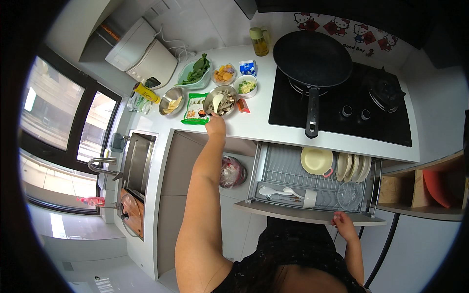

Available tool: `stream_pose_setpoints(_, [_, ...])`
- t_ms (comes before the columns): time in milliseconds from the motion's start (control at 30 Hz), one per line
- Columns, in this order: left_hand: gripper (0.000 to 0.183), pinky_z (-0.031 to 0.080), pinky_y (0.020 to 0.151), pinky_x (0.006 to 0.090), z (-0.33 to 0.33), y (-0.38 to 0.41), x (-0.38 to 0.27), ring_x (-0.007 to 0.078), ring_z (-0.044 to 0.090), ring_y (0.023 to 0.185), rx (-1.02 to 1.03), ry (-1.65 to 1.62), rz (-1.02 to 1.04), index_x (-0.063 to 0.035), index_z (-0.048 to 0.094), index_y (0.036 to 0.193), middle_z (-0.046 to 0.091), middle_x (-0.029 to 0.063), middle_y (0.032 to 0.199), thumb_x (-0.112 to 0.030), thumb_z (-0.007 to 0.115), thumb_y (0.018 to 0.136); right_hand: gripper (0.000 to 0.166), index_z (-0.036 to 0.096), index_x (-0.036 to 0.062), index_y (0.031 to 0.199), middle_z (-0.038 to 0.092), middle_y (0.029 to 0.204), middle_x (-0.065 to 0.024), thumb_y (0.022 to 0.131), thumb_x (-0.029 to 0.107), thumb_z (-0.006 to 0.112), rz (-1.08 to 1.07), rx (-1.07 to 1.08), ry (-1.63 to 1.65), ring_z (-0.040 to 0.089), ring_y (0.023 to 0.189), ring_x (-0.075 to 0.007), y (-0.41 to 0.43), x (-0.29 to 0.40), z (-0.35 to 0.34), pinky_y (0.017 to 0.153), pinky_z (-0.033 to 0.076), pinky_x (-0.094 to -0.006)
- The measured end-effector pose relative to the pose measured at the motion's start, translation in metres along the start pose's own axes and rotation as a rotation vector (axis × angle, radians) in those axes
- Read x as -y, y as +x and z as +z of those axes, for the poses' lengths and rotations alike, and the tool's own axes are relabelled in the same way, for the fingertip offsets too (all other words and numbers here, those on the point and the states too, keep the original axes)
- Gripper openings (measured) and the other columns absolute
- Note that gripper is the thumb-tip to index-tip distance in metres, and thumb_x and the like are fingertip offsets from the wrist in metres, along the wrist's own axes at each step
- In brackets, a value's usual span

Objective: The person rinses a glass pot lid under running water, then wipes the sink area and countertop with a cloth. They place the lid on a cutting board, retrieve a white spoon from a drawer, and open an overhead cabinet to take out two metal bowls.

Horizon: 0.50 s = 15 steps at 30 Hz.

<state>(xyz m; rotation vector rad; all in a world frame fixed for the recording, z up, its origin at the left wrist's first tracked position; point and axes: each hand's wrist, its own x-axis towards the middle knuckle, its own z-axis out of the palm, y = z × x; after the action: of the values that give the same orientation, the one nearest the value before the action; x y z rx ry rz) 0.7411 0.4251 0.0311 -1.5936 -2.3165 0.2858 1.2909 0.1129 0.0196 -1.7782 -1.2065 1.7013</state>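
Note:
My left hand reaches over the counter with its fingers on the lower end of a pale spoon. The spoon rests in a metal bowl of sliced mushrooms, beside a green and white food packet. My right hand is at the front panel of a pulled-out dish drawer, fingers loosely curled by its upper edge; whether they grip it is unclear. In the drawer's wire rack are a yellow bowl, upright plates, a clear glass bowl and white spoons.
A black wok sits on the gas hob, handle towards me. Behind the mushrooms stand leafy greens, a chopped-scallion bowl and an oil bottle. The sink is left; a lined bin stands below the counter.

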Motion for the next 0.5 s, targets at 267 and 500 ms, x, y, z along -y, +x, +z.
stream_pose_setpoints(267, [0.042, 0.05, 0.051, 0.0319, -0.002, -0.003, -0.001, 0.0183, 0.065, 0.064, 0.049, 0.018, 0.011, 0.0062, 0.044, 0.125, 0.064, 0.0082, 0.085, -0.013, 0.043, 0.087, 0.024, 0.051, -0.0019, 0.108, 0.061, 0.077, -0.0076, 0.089, 0.013, 0.053, 0.01, -0.013, -0.088, 0.059, 0.071, -0.0137, -0.002, 0.001, 0.002, 0.067, 0.048, -0.0265])
stream_pose_setpoints(500, [0.044, 0.05, 0.052, 0.0323, -0.012, -0.009, 0.001, 0.0185, 0.065, 0.066, 0.033, -0.008, 0.031, 0.0043, 0.043, 0.126, 0.063, 0.0079, 0.087, -0.013, 0.043, 0.086, 0.026, 0.051, -0.0021, 0.109, 0.061, 0.077, -0.0081, 0.089, 0.014, 0.054, 0.006, -0.022, -0.029, 0.06, 0.071, -0.0143, -0.008, -0.006, 0.004, 0.067, 0.048, -0.0272])
